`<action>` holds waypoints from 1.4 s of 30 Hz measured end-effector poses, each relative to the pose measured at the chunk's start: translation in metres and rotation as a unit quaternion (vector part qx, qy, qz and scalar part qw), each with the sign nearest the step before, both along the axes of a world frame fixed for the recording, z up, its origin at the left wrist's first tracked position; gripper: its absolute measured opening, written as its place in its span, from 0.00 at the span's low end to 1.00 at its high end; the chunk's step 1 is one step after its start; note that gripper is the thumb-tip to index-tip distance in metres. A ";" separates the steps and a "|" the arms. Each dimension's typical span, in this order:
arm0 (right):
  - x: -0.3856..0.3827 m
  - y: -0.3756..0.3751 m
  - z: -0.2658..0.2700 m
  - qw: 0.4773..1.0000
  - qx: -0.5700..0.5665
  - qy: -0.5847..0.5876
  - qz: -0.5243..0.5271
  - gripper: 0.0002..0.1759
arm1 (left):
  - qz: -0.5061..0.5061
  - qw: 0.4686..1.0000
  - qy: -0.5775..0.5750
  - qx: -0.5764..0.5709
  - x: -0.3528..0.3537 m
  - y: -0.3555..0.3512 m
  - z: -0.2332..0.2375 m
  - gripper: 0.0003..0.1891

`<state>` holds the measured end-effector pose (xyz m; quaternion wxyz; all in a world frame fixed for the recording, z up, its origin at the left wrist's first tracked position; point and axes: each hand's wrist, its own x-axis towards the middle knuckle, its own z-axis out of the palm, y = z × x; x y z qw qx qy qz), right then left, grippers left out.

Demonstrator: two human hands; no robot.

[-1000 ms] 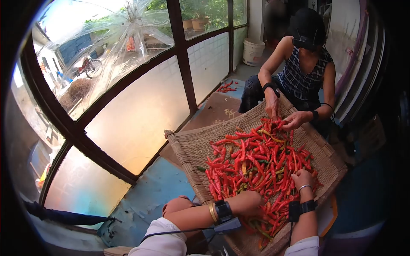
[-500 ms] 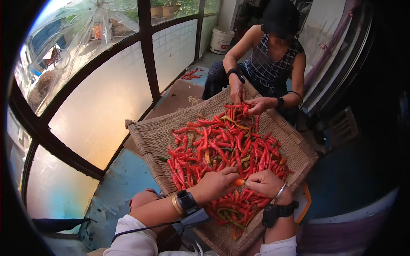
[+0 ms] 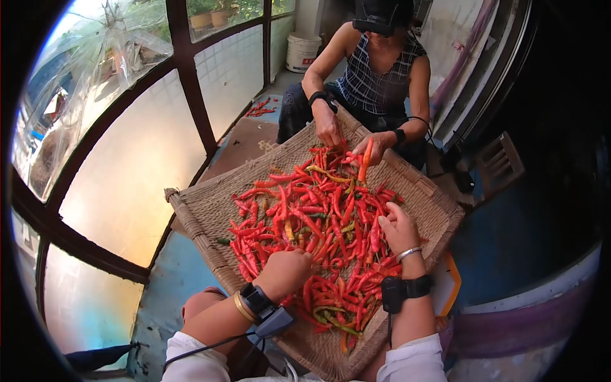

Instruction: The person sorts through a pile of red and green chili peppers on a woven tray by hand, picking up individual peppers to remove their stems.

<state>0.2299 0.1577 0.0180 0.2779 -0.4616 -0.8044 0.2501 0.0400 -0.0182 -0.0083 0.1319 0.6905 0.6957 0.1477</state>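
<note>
Red chilli peppers [image 3: 318, 210], with a few green and orange ones, lie heaped on a square woven tray [image 3: 216, 197]. My left hand [image 3: 286, 272] is over the near left part of the heap, its fingers bent down among the peppers; their tips are hidden. Above the right side of the heap, my right hand [image 3: 400, 232] has its thumb and forefinger apart, with nothing between them.
Across the tray a person [image 3: 382, 76] sits, one hand in the peppers, the other holding an orange-red pepper [image 3: 365, 160]. A white bucket [image 3: 302, 52] stands behind. Windows line the left. A slotted crate [image 3: 500, 159] lies at right.
My hands have moved apart, and the orange pepper between them is no longer seen there. My right hand has moved up and opened. The other person now holds up a pepper.
</note>
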 end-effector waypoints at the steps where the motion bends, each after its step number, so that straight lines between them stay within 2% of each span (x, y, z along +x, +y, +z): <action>1: -0.001 -0.005 0.001 0.992 0.033 -0.125 -0.007 0.22 | 0.002 0.999 0.020 -0.042 0.000 -0.002 0.005 0.10; 2: -0.001 -0.008 0.002 0.968 -0.011 -0.250 0.003 0.20 | -0.006 0.999 0.017 -0.047 0.000 -0.004 0.002 0.10; 4: 0.001 -0.004 -0.010 0.954 -0.063 -0.291 0.046 0.24 | 0.034 0.994 0.098 -0.031 -0.005 -0.004 -0.005 0.14; 5: -0.001 -0.002 -0.016 0.954 -0.062 -0.290 0.051 0.24 | 0.046 0.992 0.105 -0.054 -0.008 -0.003 -0.002 0.17; 7: 0.001 0.000 -0.026 0.951 -0.016 -0.309 -0.006 0.30 | 0.054 0.990 0.120 -0.053 -0.016 -0.006 0.005 0.18; 10: 0.002 0.006 -0.039 0.954 -0.056 -0.294 0.001 0.34 | 0.039 0.987 0.132 -0.083 -0.022 -0.008 0.002 0.24; 12: 0.000 0.007 -0.049 0.959 -0.035 -0.282 -0.004 0.33 | 0.018 0.985 0.101 -0.137 -0.020 -0.009 0.009 0.27; 14: 0.000 0.011 -0.054 0.974 -0.004 -0.224 0.045 0.30 | 0.006 0.982 0.075 -0.172 -0.018 -0.007 0.004 0.29; 16: -0.001 0.011 -0.053 0.980 -0.025 -0.193 0.045 0.28 | -0.059 0.995 0.032 -0.079 -0.018 -0.005 -0.011 0.28; 20: -0.008 0.006 -0.064 0.987 -0.050 -0.127 0.081 0.26 | -0.086 0.991 0.004 -0.099 -0.014 0.002 -0.013 0.27; 24: -0.013 -0.002 -0.065 0.992 -0.060 -0.096 0.056 0.24 | -0.111 0.993 -0.034 -0.025 -0.011 0.012 -0.022 0.23; 25: -0.014 -0.002 -0.063 0.987 -0.123 -0.083 0.066 0.22 | -0.127 0.991 -0.052 -0.004 -0.009 0.012 -0.019 0.22; 26: -0.011 0.001 -0.076 0.985 -0.096 -0.073 0.126 0.19 | -0.113 0.992 -0.059 -0.012 -0.005 0.012 -0.013 0.20; 28: -0.016 -0.010 -0.067 0.971 -0.091 -0.158 0.156 0.16 | -0.139 0.988 -0.058 0.020 -0.003 0.015 -0.015 0.18; 31: -0.026 -0.031 -0.051 0.941 -0.141 -0.179 0.252 0.12 | -0.154 0.979 -0.121 0.063 0.002 0.015 -0.004 0.15; 32: -0.030 -0.038 -0.044 0.940 -0.142 -0.179 0.252 0.12 | -0.153 0.979 -0.122 0.062 0.002 0.015 -0.002 0.15; 34: -0.033 -0.049 -0.030 0.901 -0.213 -0.170 0.338 0.12 | -0.165 0.959 -0.185 0.139 0.003 0.016 0.003 0.13; 35: -0.033 -0.054 -0.023 0.902 -0.212 -0.170 0.336 0.12 | -0.167 0.958 -0.186 0.140 0.003 0.017 0.005 0.13; 37: -0.033 -0.061 -0.013 0.875 -0.248 -0.185 0.372 0.13 | -0.144 0.941 -0.218 0.213 0.002 0.015 0.011 0.13; 41: -0.025 -0.062 -0.021 0.891 -0.183 -0.156 0.385 0.13 | -0.067 0.922 -0.243 0.295 0.002 0.005 0.031 0.11; 42: -0.024 -0.064 -0.020 0.925 -0.069 -0.146 0.344 0.14 | -0.068 0.921 -0.243 0.297 0.000 0.003 0.033 0.11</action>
